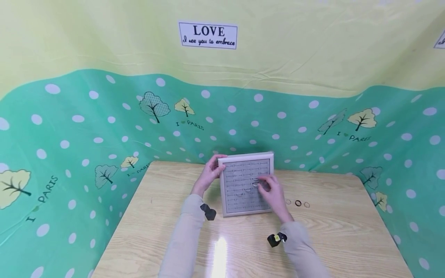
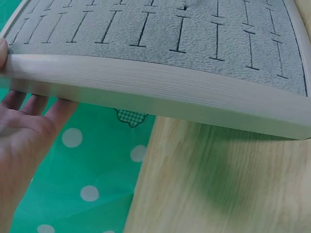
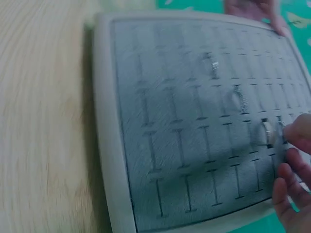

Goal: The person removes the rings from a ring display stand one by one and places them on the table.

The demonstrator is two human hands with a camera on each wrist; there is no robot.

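Note:
A ring display tray (image 1: 247, 185) with a pale frame and a grey slotted pad is propped at a tilt on the table. My left hand (image 1: 208, 175) grips its upper left edge, thumb on the front and fingers (image 2: 34, 104) behind the frame. At the pad, my right hand (image 1: 274, 192) pinches a ring (image 3: 281, 130) at a slot, partly hidden by the fingertips. Just beside it a silver ring (image 3: 267, 133) stands in a slot. Two more rings sit in the pad, one ring (image 3: 240, 99) near the middle and another ring (image 3: 212, 65) farther off.
To the right of the tray, a dark ring (image 1: 298, 203) lies on the wooden table (image 1: 333, 231) between two thin lighter rings. A green and yellow printed cloth (image 1: 243, 116) hangs behind the table and along its sides.

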